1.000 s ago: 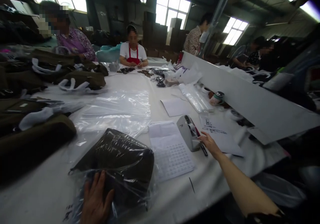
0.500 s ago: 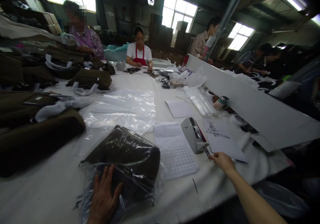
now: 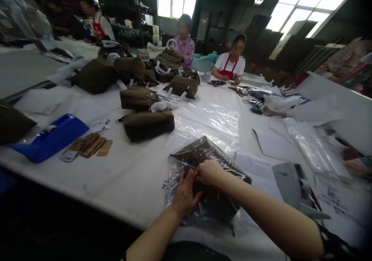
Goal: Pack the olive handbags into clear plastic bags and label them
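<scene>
A dark olive bag (image 3: 203, 148) lies in a clear plastic bag (image 3: 177, 175) at the table's near edge. My left hand (image 3: 186, 195) rests on the plastic with its fingers stretched out. Right beside those fingertips, my right hand (image 3: 210, 172) is closed and pressed down on the wrapped bag. Its fingertips are hidden, and I cannot make out what they pinch. A grey tape dispenser (image 3: 286, 181) stands to the right. Under the wrapped bag's right side lies a white sheet (image 3: 258, 171).
Olive bags (image 3: 148, 125) are piled at left centre. A blue tape gun (image 3: 62, 133) and brown tags (image 3: 95, 144) lie at the left. Flat clear plastic bags (image 3: 215, 117) spread behind the wrapped bag. A white panel (image 3: 334, 94) borders the right. Several co-workers are across the table.
My right hand has moved left from the tape dispenser onto the wrapped bag, next to my left hand. The left hand stays on the plastic. The view has swung left.
</scene>
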Tool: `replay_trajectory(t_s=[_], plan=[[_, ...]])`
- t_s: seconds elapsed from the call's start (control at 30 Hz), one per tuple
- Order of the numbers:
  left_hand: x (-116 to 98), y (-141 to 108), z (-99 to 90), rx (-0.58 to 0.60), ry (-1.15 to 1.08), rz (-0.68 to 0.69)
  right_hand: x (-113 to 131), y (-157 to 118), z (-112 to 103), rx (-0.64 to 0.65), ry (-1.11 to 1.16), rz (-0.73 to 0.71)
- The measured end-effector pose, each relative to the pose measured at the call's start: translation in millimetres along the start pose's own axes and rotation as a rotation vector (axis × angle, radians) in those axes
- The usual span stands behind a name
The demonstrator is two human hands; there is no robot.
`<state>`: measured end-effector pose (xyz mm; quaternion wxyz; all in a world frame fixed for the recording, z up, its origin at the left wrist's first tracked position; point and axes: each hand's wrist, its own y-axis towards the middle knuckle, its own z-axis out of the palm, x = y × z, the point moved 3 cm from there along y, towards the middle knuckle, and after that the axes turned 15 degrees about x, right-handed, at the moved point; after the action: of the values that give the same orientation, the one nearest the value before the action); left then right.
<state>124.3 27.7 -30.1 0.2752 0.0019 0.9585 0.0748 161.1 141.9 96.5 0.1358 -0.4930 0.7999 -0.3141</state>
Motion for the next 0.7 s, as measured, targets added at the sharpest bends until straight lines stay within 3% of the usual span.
replay_trajectory(t_s=[0.1,0.23,0.37,0.43,0.5,0.57,0.63,0.7], plan=[[0,-1,-2.1,0.030,0.030,0.003,-6,19,4,-0.004,-0.092,0.106],[-3,1,1.7,0.051,0.162,0.013,-38,14,-7,-0.046,-0.129,0.244],[-5,1,-3.2,0.045,0.172,0.027,-87,-24,-26,-0.117,-0.103,0.402],[0,-7,-18.6,-0.029,0.106,-0.006,-99,-56,-25,-0.279,-0.115,0.460],[15,-23,-39.4,-0.169,-0.073,-0.160,-90,-87,-8,-0.491,-0.139,0.372],[38,-41,-54.1,-0.272,-0.404,-0.453,-58,-105,29,-0.617,-0.164,0.102],[55,-54,-56.2,-0.258,-0.846,-0.755,-16,-109,78,-0.646,-0.238,-0.190],[54,-53,-53.2,-0.133,-1.282,-0.936,19,-101,122,-0.711,-0.333,-0.338]])
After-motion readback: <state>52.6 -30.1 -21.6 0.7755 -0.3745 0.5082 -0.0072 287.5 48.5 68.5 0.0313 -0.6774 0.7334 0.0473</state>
